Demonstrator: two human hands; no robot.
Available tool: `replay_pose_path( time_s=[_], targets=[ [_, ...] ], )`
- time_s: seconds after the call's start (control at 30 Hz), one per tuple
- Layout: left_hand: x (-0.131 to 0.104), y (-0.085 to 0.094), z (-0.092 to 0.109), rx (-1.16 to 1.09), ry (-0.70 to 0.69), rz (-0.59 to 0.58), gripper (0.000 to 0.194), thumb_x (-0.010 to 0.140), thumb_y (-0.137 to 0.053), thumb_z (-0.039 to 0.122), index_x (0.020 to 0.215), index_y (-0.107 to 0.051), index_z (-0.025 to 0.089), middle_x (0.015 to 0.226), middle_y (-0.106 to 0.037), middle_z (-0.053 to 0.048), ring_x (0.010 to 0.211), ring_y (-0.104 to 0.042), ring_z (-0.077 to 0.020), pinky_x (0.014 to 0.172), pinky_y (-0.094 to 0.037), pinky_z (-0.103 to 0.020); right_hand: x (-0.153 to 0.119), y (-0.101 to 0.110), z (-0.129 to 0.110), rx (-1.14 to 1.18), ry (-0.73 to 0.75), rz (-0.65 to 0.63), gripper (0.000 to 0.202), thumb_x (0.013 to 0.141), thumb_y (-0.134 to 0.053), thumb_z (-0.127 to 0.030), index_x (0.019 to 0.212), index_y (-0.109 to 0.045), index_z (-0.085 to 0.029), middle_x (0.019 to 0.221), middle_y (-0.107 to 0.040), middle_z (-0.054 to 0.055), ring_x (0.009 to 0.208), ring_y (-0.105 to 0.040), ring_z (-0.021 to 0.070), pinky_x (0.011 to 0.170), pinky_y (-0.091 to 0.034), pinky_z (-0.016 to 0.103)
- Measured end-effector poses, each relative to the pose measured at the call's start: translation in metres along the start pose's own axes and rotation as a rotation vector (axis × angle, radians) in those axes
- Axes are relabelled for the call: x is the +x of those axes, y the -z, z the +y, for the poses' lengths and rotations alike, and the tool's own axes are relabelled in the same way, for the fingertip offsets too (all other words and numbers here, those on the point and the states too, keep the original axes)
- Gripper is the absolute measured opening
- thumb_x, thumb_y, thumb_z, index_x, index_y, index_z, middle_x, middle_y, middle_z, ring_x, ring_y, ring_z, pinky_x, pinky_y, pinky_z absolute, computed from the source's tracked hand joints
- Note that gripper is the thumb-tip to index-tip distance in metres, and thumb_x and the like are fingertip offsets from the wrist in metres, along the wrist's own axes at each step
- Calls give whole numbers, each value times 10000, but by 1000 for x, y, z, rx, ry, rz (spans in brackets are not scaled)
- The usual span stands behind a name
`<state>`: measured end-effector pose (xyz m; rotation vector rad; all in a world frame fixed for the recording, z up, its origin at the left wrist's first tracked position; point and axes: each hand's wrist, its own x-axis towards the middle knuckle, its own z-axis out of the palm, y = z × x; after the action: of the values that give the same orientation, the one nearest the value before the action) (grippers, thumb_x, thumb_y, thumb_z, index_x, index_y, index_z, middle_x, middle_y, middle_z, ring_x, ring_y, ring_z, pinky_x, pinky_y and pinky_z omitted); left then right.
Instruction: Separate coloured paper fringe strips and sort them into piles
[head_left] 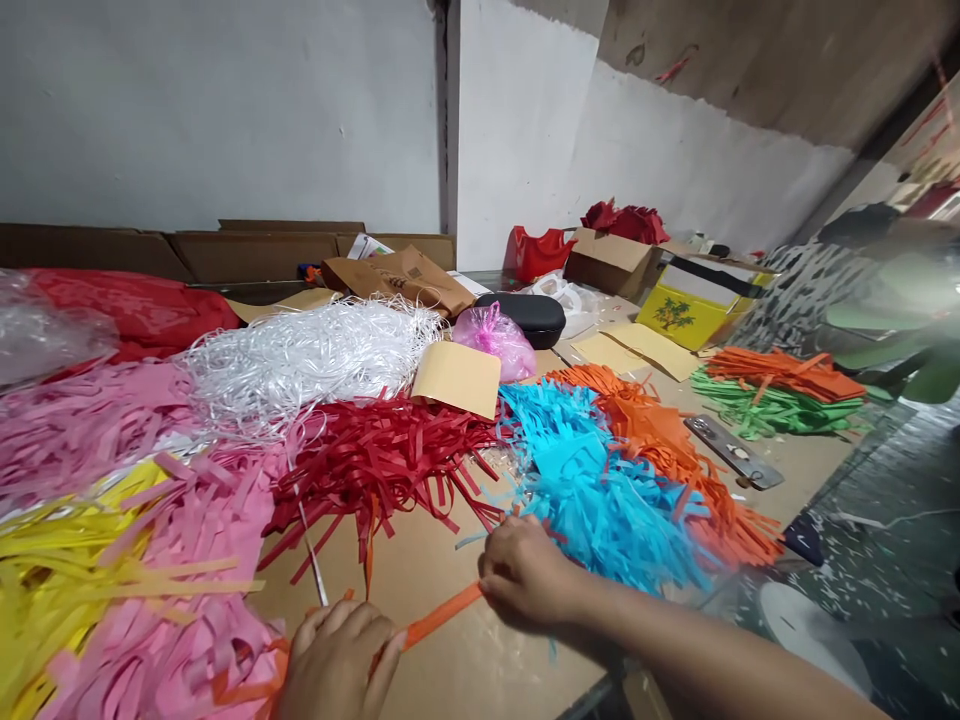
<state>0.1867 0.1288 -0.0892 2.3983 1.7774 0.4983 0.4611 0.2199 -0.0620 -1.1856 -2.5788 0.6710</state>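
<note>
Between my two hands an orange strip [442, 614], paper or fabric by its look, is stretched at a slant over the brown table covering. My left hand [339, 655] is closed on its near end, low in the view, with more orange strip showing beside the wrist. The far end is pinched in the closed fingers of my right hand [529, 570]. Just beyond my right hand lies a heap of blue fringe strips [592, 480]. Dark red strips [390, 455] spread past my left hand, and a thin white string [309, 545] comes down to it.
Pink strips [217, 500] and yellow strips [67, 560] cover the left side. White string [315, 350] is heaped behind them. Orange fringe [652, 430], a phone-like grey object [733, 452] and a green bundle [772, 400] lie right. A yellow box [694, 300] stands at the back.
</note>
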Motion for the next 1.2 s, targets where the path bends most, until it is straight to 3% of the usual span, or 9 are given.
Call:
replay_pose_path(
  time_s=[0.13, 0.27, 0.4, 0.47, 0.53, 0.73, 0.93, 1.1, 1.2],
  targets=[
    [4, -3, -1, 72, 28, -33, 277, 976, -533, 332, 746, -667, 258, 778, -705, 21, 854, -664, -228, 840, -349, -404, 3, -2, -3, -32, -49, 2, 126, 833, -762, -209, 720, -707, -194, 779, -720, -2, 805, -600, 193, 779, -337, 342],
    [6, -5, 3, 116, -66, 88, 170, 922, -562, 193, 814, -671, 265, 802, -705, 29, 841, -634, -199, 860, -329, -395, 2, 1, -7, -95, -37, 17, 79, 825, -756, -236, 778, -700, -204, 832, -721, 24, 854, -585, 227, 779, -324, 372],
    [8, -7, 15, 137, -280, 296, 320, 796, -533, 25, 858, -692, 295, 807, -722, 47, 853, -596, -177, 948, -306, -388, 0, 0, -9, -235, 303, 89, 93, 962, -665, -297, 899, -706, -242, 945, -727, 10, 991, -555, 234, 943, -291, 464],
    [10, -6, 21, 172, -342, 302, 250, 787, -568, 79, 862, -699, 277, 796, -726, 43, 834, -579, -185, 971, -302, -398, 2, -5, -8, -349, 504, 145, 153, 1020, -594, -271, 917, -694, -219, 927, -725, 4, 974, -549, 216, 1024, -252, 496],
    [12, -4, 26, 209, -335, 278, 164, 822, -582, 146, 858, -700, 254, 794, -721, 30, 841, -572, -193, 978, -305, -405, 5, -10, -7, -435, 586, 186, 202, 1028, -548, -199, 870, -675, -192, 883, -714, 6, 936, -547, 206, 1061, -234, 503],
    [18, -3, 29, 161, -310, 284, 179, 887, -546, 168, 768, -655, 247, 726, -679, 31, 802, -565, -186, 956, -304, -394, 9, -5, -11, -333, 455, 78, 109, 931, -661, -290, 865, -671, -203, 855, -717, 15, 837, -579, 194, 911, -336, 434],
    [22, -1, 29, 10, -314, 330, 275, 955, -475, 169, 727, -609, 242, 672, -630, 44, 702, -561, -178, 976, -311, -422, 17, -8, -35, -588, 579, 32, 137, 981, -614, -297, 936, -630, -169, 848, -717, 38, 760, -604, 216, 826, -348, 445],
    [21, 5, 29, -3, -366, 317, 235, 942, -493, 112, 802, -628, 245, 718, -656, 68, 684, -606, -141, 1003, -288, -397, 29, -26, -32, -538, 600, 89, 199, 962, -640, -367, 891, -608, -183, 769, -687, -5, 677, -570, 192, 720, -315, 406],
    [17, 0, 31, -8, -308, 356, 263, 938, -454, 98, 797, -624, 240, 716, -649, 52, 694, -594, -155, 995, -307, -407, 26, -31, -31, -506, 625, 163, 139, 962, -648, -296, 904, -624, -173, 821, -692, 2, 716, -548, 186, 738, -303, 405]
  ],
)
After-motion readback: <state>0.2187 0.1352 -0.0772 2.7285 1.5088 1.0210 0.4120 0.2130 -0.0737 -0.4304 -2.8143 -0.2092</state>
